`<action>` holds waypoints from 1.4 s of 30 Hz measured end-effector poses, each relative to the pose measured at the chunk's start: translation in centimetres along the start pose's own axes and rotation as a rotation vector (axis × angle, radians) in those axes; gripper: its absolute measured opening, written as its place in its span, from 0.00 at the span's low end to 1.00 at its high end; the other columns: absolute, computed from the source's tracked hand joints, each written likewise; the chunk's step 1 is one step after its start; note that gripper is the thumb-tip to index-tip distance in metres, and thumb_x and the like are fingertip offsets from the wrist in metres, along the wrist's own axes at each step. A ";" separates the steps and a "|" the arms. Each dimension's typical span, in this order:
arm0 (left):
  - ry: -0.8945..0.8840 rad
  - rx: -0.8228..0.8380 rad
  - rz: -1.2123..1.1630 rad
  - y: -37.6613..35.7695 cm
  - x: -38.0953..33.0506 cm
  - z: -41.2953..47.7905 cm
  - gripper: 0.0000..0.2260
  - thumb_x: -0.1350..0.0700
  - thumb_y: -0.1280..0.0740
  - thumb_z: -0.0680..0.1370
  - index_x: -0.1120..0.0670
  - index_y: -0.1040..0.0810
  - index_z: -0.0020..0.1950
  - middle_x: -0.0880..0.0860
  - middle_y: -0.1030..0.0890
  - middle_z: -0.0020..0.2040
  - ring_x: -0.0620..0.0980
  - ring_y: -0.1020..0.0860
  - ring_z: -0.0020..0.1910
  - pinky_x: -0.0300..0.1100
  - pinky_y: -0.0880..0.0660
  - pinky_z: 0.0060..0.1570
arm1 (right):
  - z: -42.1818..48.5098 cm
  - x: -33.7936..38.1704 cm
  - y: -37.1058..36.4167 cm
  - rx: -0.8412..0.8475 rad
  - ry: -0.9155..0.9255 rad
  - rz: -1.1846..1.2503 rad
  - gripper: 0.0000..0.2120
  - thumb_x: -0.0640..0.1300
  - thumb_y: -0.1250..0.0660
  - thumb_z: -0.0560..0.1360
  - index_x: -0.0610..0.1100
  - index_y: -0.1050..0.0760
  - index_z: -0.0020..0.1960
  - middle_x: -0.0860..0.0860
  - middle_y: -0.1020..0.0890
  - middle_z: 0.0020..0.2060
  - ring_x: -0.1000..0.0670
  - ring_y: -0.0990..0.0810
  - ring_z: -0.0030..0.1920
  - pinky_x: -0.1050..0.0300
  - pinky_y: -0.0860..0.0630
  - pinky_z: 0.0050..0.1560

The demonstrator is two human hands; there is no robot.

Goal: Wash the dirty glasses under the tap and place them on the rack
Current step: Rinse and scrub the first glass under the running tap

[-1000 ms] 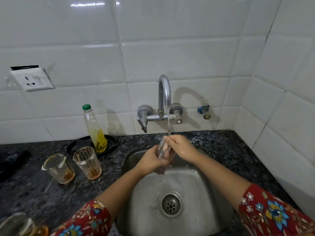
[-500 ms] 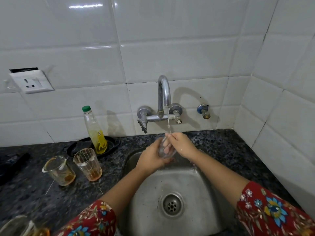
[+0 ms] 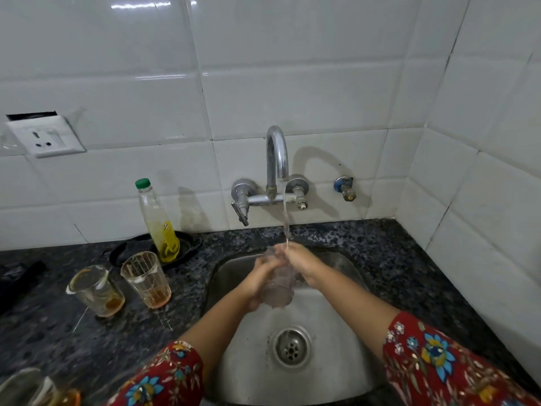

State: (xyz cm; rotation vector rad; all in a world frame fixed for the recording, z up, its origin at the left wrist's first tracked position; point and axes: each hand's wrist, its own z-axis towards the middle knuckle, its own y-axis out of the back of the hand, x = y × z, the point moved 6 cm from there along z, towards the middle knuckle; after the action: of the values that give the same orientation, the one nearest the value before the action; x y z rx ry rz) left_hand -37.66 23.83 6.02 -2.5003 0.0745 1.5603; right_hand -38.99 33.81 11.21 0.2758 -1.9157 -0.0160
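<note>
Over the steel sink (image 3: 345, 361) I hold a clear glass (image 3: 278, 288) under the water running from the tap (image 3: 276, 159). My left hand (image 3: 260, 276) grips the glass from its left side. My right hand (image 3: 301, 262) is curled over its rim, fingers at the mouth where the stream lands. Two dirty glasses with orange dregs stand on the counter to the left, one tilted-looking (image 3: 96, 290) and one upright (image 3: 146, 278). Another glass (image 3: 29, 388) shows at the bottom left corner. No rack is in view.
A bottle of yellow liquid with a green cap (image 3: 159, 222) stands in a black dish (image 3: 128, 250) behind the glasses. The dark granite counter (image 3: 395, 259) wraps the sink. A wall socket (image 3: 44, 136) sits upper left, a small valve (image 3: 345, 190) right of the tap.
The glass has turned from tilted to more upright, its base now pointing down at the sink. Both hands stayed under the stream, the left sliding lower on the glass.
</note>
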 end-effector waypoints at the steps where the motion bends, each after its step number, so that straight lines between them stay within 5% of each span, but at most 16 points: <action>1: 0.078 0.005 -0.150 -0.1 0.6 -0.2 0.26 0.44 0.28 0.71 0.58 0.24 0.61 0.60 0.17 0.51 0.57 0.18 0.49 0.50 0.22 0.45 | -0.2 -0.6 -0.2 0.050 -0.005 -0.047 0.16 0.45 0.48 0.83 0.41 0.27 0.63 0.47 0.21 0.53 0.49 0.22 0.54 0.54 0.26 0.55; 4: 0.212 0.014 -0.597 -1.2 1.0 -0.4 0.21 0.44 0.40 0.80 0.62 0.20 0.51 0.62 0.15 0.39 0.56 0.19 0.45 0.49 0.23 0.47 | -0.5 -1.7 -0.5 0.066 -0.019 -0.146 0.18 0.50 0.48 0.83 0.44 0.29 0.66 0.46 0.23 0.62 0.47 0.24 0.62 0.53 0.30 0.65; 7: 0.221 -0.040 -0.783 -2.8 0.2 -0.3 0.24 0.42 0.46 0.82 0.61 0.22 0.60 0.62 0.15 0.37 0.57 0.21 0.46 0.49 0.24 0.46 | -0.3 -0.8 -0.2 -0.040 0.041 -0.264 0.19 0.53 0.49 0.82 0.45 0.27 0.63 0.44 0.22 0.61 0.45 0.23 0.60 0.48 0.28 0.64; 9: 0.234 -0.060 -0.900 -3.9 -0.6 -0.3 0.24 0.43 0.46 0.82 0.60 0.23 0.62 0.63 0.16 0.38 0.57 0.22 0.45 0.49 0.27 0.48 | -0.5 1.0 0.1 -0.156 0.245 -0.553 0.20 0.52 0.50 0.82 0.45 0.30 0.67 0.43 0.24 0.64 0.44 0.24 0.62 0.47 0.29 0.65; 11: 0.215 -0.065 -0.978 -4.1 -1.7 -0.1 0.22 0.44 0.46 0.83 0.61 0.23 0.59 0.63 0.19 0.42 0.58 0.23 0.46 0.49 0.30 0.50 | -1.3 2.2 0.1 -0.227 0.537 -0.868 0.23 0.50 0.52 0.83 0.43 0.42 0.75 0.43 0.35 0.73 0.44 0.36 0.73 0.50 0.40 0.73; 14: 0.253 -0.078 -0.900 -3.2 -2.9 0.2 0.28 0.40 0.48 0.82 0.64 0.23 0.57 0.64 0.20 0.44 0.60 0.23 0.54 0.51 0.31 0.55 | -3.0 1.0 0.2 -0.066 0.846 -1.152 0.28 0.53 0.55 0.82 0.46 0.61 0.78 0.50 0.58 0.78 0.53 0.62 0.77 0.56 0.64 0.76; 18: 0.254 -0.052 -0.893 -2.5 -3.1 0.6 0.29 0.38 0.48 0.82 0.64 0.24 0.56 0.67 0.19 0.37 0.58 0.23 0.54 0.48 0.31 0.58 | -3.6 -1.2 1.3 0.053 0.951 -1.330 0.27 0.55 0.59 0.81 0.51 0.66 0.76 0.56 0.64 0.76 0.58 0.66 0.75 0.55 0.65 0.75; 21: 0.220 -0.025 -0.818 -3.4 -2.5 0.6 0.29 0.40 0.49 0.82 0.64 0.24 0.59 0.66 0.20 0.50 0.60 0.24 0.57 0.51 0.31 0.59 | -3.4 0.6 1.4 -0.069 0.899 -1.218 0.28 0.53 0.56 0.82 0.52 0.67 0.76 0.55 0.65 0.76 0.58 0.67 0.75 0.53 0.61 0.77; 23: 0.164 -0.082 -0.796 -2.8 -2.8 1.0 0.24 0.42 0.45 0.82 0.62 0.23 0.58 0.63 0.20 0.53 0.59 0.21 0.53 0.52 0.26 0.54 | -3.2 1.7 1.2 -0.061 0.747 -1.060 0.35 0.49 0.46 0.80 0.50 0.68 0.76 0.53 0.65 0.77 0.54 0.65 0.76 0.51 0.48 0.76; 26: 0.077 -0.260 -0.738 -1.6 -3.2 1.8 0.22 0.48 0.30 0.76 0.58 0.28 0.65 0.59 0.18 0.54 0.55 0.18 0.43 0.50 0.21 0.39 | -2.5 2.7 1.0 -0.083 0.472 -1.060 0.44 0.40 0.31 0.70 0.46 0.55 0.78 0.45 0.46 0.75 0.43 0.41 0.74 0.50 0.29 0.66; 28: -0.011 -0.419 -0.569 -1.2 -3.7 1.4 0.26 0.52 0.26 0.73 0.53 0.36 0.65 0.58 0.22 0.53 0.51 0.22 0.39 0.45 0.23 0.40 | -1.7 3.7 1.1 -0.238 0.407 -1.159 0.38 0.41 0.28 0.68 0.43 0.42 0.73 0.42 0.33 0.65 0.42 0.27 0.62 0.50 0.24 0.57; 31: -0.084 -0.500 -0.395 -1.4 -4.6 1.0 0.32 0.56 0.23 0.70 0.52 0.41 0.64 0.57 0.26 0.54 0.55 0.22 0.50 0.50 0.22 0.48 | -0.6 3.9 0.8 -0.315 0.331 -1.019 0.23 0.44 0.28 0.68 0.42 0.29 0.61 0.44 0.23 0.53 0.44 0.20 0.51 0.55 0.24 0.45; 34: 0.003 -0.247 -0.374 -1.2 -4.3 1.6 0.32 0.53 0.20 0.61 0.60 0.26 0.61 0.57 0.19 0.47 0.55 0.19 0.44 0.50 0.20 0.49 | -0.2 2.2 1.0 -0.114 0.206 -0.767 0.13 0.43 0.28 0.63 0.42 0.20 0.46 0.47 0.17 0.40 0.50 0.17 0.40 0.60 0.25 0.36; 38: -0.056 0.100 -0.459 -2.1 -4.1 0.7 0.08 0.53 0.26 0.69 0.57 0.16 0.41 0.55 0.17 0.39 0.53 0.19 0.42 0.51 0.25 0.55 | -1.8 -0.2 1.1 0.354 -0.102 0.059 0.06 0.35 0.28 0.67 0.35 0.21 0.44 0.42 0.19 0.36 0.50 0.20 0.31 0.62 0.22 0.34; 40: -0.078 0.104 -0.482 -2.4 -4.3 0.5 0.08 0.55 0.27 0.70 0.59 0.19 0.46 0.56 0.17 0.40 0.54 0.20 0.44 0.52 0.25 0.57 | -1.9 -0.8 1.4 0.315 -0.106 0.101 0.08 0.34 0.28 0.67 0.37 0.22 0.46 0.43 0.19 0.37 0.51 0.20 0.32 0.60 0.21 0.35; 42: -0.070 -0.056 -0.408 -2.5 -4.1 0.9 0.15 0.57 0.24 0.68 0.61 0.20 0.52 0.57 0.18 0.42 0.55 0.19 0.41 0.49 0.21 0.48 | -1.6 -1.1 2.1 0.029 0.003 -0.236 0.14 0.38 0.26 0.64 0.42 0.24 0.49 0.48 0.19 0.39 0.51 0.20 0.36 0.57 0.21 0.36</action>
State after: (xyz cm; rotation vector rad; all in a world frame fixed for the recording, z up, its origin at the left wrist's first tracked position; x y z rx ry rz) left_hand -39.91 26.18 9.64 -2.3057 -0.4651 1.4864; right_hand -37.57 36.26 11.10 0.5200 -1.8720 -0.1449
